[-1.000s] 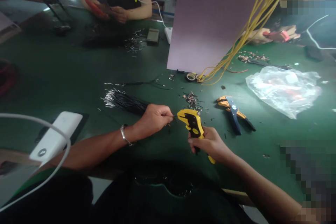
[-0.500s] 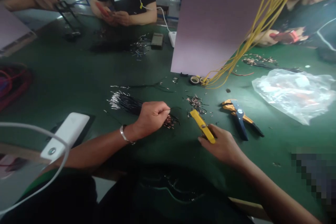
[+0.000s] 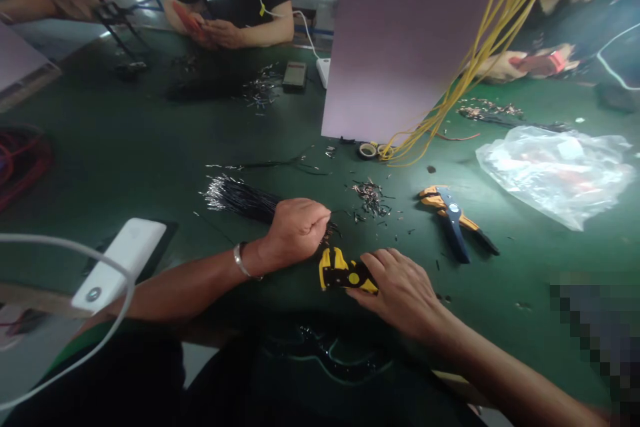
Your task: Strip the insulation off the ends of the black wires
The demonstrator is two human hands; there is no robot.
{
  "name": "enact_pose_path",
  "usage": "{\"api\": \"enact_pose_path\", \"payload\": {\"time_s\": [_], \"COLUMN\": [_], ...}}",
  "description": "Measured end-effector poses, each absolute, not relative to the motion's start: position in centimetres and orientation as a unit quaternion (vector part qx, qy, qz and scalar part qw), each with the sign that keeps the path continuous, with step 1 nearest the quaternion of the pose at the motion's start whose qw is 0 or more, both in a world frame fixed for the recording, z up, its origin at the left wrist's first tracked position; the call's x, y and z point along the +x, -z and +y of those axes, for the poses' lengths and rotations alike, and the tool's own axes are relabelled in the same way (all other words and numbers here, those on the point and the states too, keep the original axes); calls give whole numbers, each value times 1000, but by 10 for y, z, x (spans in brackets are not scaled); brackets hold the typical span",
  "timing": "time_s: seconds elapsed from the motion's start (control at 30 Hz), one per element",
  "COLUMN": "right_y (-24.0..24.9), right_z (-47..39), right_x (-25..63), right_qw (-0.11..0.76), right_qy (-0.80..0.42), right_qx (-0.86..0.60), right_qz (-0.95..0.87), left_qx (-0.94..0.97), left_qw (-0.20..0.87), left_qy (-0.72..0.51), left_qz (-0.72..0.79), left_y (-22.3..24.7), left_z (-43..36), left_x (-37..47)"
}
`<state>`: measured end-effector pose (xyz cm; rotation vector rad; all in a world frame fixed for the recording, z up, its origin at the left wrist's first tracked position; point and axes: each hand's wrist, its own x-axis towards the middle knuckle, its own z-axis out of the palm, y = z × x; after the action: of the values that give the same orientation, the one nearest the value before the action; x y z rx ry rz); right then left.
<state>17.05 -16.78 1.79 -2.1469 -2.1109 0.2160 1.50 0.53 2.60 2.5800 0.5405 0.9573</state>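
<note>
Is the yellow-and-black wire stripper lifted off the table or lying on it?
Lying flat on the green table: the yellow-and-black wire stripper rests on its side, right hand covering its handles. Whether the grip is closed, cannot tell.

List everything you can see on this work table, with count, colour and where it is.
Yellow-and-black wire stripper: one, near edge, under the right hand.
Bundle of thin black wires: one, centre-left, running under the left hand.
Orange-and-blue stripper pliers: one, lying right of centre.
Clear plastic bag: one, right side.
Yellow cables: a bunch, hanging past the pale upright board.
Wire scraps: small dark pile, centre.
White power bank: one, near left.
Green table mat: one, covering the table.
Co-workers' hands: far side and far right.
Left hand: closed on the wires.
Right hand: resting on the stripper.
</note>
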Motion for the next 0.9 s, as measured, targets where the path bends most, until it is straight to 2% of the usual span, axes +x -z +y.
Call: {"api": "enact_pose_path", "payload": {"time_s": [0.1, 0.27, 0.33, 0.4, 0.63, 0.9], "right_y": [-21, -26, -29, -32, -43, -39], "right_z": [-165, -148, -137, -126, -112, -125], "right_x": [178, 190, 190, 189, 181, 183], "right_qw": [102, 317, 365, 382, 365, 471], "right_qy": [-124, -242, -297, -344, -371, -557], "right_qx": [-693, -684, -691, -682, -662, -567], "right_qz": [-703, -611, -549, -520, -540, -382], "left_qx": [909, 916, 920, 923, 929, 902], "left_qw": [154, 138, 141, 149, 201, 303], "left_qy": [-342, -339, -333, -328, -286, -299], "left_qz": [184, 162, 151, 139, 120, 76], "left_y": [-27, -28, -28, -28, -34, -33], "left_z": [3, -2, -5, -7, -10, -9], "left_x": [15, 16, 16, 15, 12, 13]}}
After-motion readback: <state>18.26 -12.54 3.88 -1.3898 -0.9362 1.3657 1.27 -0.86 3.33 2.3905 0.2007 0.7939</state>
